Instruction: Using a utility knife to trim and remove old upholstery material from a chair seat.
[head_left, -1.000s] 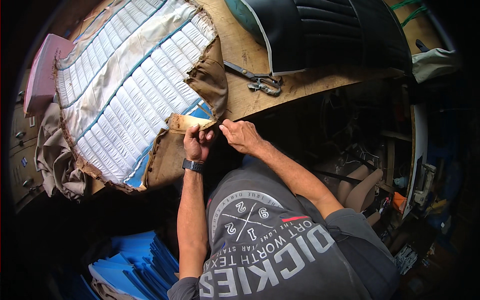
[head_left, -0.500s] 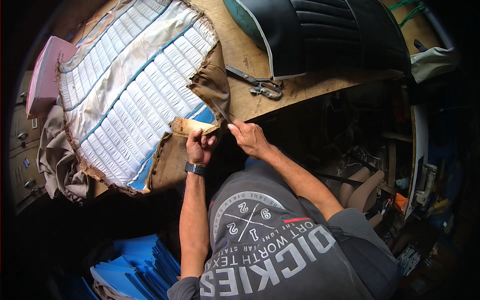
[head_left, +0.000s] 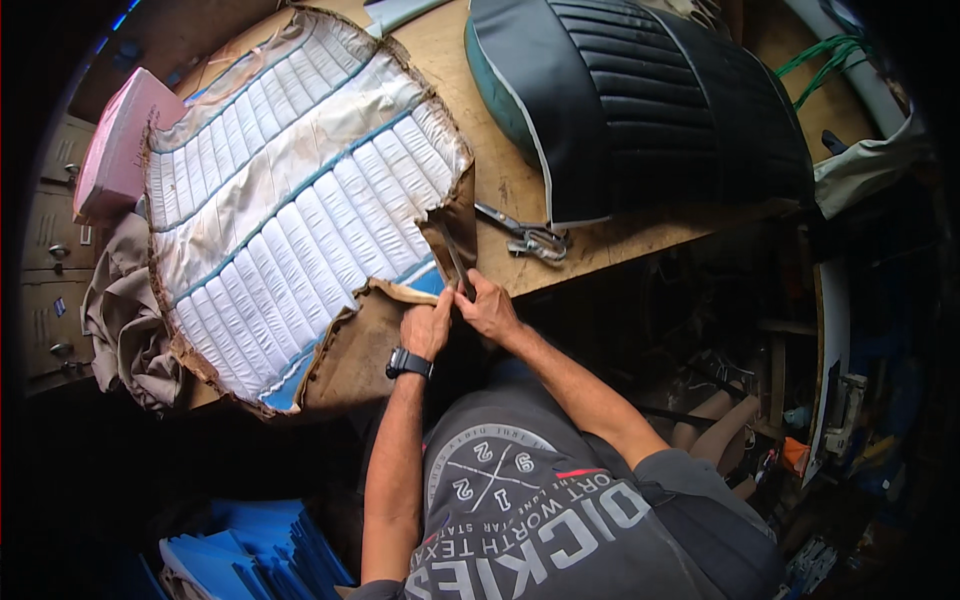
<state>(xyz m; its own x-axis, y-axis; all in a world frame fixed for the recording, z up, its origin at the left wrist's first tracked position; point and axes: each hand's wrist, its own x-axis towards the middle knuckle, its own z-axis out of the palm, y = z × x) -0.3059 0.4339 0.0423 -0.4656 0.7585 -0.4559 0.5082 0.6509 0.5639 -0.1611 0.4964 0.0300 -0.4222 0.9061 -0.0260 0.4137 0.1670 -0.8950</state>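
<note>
A worn seat cover lies inside out on the table, its white ribbed padding up, with blue strips and frayed brown edges. My left hand is closed on the cover's brown near edge, where a pale flap folds over. Close against it, my right hand grips a long thin metal tool, perhaps a knife, that points away along the cover's torn edge. The tool's handle end is hidden in the fist. Scissors with a wrapped handle lie just beyond my right hand.
A black ribbed seat back rests on the wooden table at the far right. A pink foam block and crumpled tan cloth sit at the left, by metal lockers. Blue sheets stand below left.
My left hand has turned over, knuckles up, and come in against my right hand. The pale flap has folded lower. My right hand keeps its hold on the tool. The whole view has shifted slightly.
</note>
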